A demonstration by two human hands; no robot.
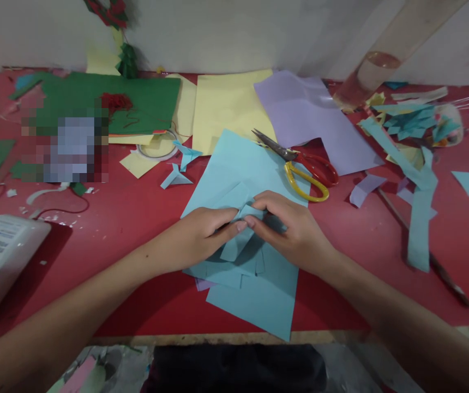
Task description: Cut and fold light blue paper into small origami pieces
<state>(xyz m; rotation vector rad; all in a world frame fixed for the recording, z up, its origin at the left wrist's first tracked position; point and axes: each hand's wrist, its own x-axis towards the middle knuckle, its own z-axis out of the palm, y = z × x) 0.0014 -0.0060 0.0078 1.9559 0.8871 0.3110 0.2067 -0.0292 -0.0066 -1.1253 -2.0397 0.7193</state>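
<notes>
Between my two hands is a small folded piece of light blue paper (pixel 236 245), raised over the work surface. My left hand (pixel 208 232) pinches it from the left with thumb and fingers. On the opposite side my right hand (pixel 289 226) grips its upper right part, thumb and forefinger pressed together. Under both hands lie a large light blue sheet (pixel 259 305) and several smaller cut blue pieces (pixel 226 275). Just beyond my right hand, scissors (pixel 300 164) with one red and one yellow handle rest on the blue sheet.
Two folded blue paper shapes (pixel 177 177) lie left of the sheet, near a tape roll (pixel 158 150). Behind are green (pixel 148 101), yellow (pixel 230 103) and purple sheets (pixel 312 114). Blue strips (pixel 420 218) and a thin stick (pixel 443 275) lie right. A white box (pixel 5 262) stands left.
</notes>
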